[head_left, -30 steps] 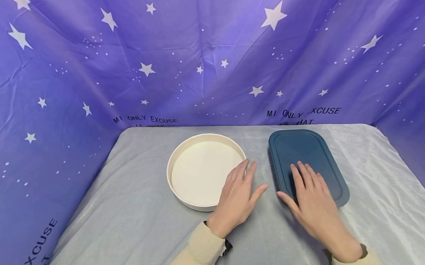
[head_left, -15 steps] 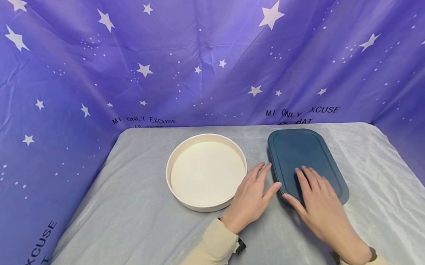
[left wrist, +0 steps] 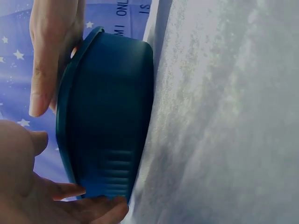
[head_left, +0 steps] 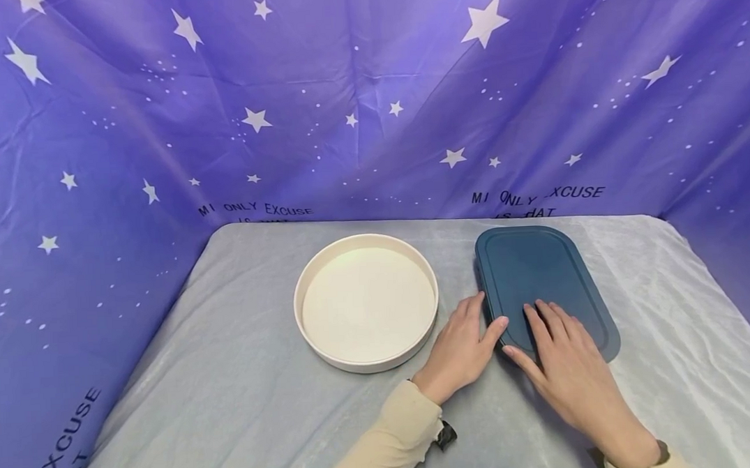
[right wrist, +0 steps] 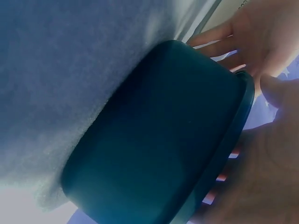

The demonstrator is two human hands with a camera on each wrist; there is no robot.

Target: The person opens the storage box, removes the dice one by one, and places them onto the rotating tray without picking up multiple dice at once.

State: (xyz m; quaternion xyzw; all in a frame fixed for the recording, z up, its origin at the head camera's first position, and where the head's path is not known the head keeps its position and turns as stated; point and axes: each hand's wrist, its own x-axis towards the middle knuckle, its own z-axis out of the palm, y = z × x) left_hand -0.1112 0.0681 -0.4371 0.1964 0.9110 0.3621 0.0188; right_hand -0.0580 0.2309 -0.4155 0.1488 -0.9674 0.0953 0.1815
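A dark blue lidded food container [head_left: 533,265] with rounded corners stands on the right side of the cloth-covered table. My left hand [head_left: 458,349] is at its left side; in the left wrist view the fingertips [left wrist: 119,200] lie against the ribbed wall below the lid's rim. Over the near part of the lid spreads my right hand [head_left: 572,372], fingers extended and thumb toward the left edge. From the right wrist, the container [right wrist: 154,135] shows its deep smooth wall, with the lid rim close to the right palm. The lid appears seated all round.
A round, shallow cream-coloured pan [head_left: 365,304] with a low rim sits left of the container, close beside my left forearm. Pale grey cloth [head_left: 230,380] covers the table. A purple curtain [head_left: 318,90] with white stars rises behind and along both sides.
My left hand has moved right, from over the pan's rim to the container's left side. The right hand has slid slightly toward me over the lid. Pan and container stay put.
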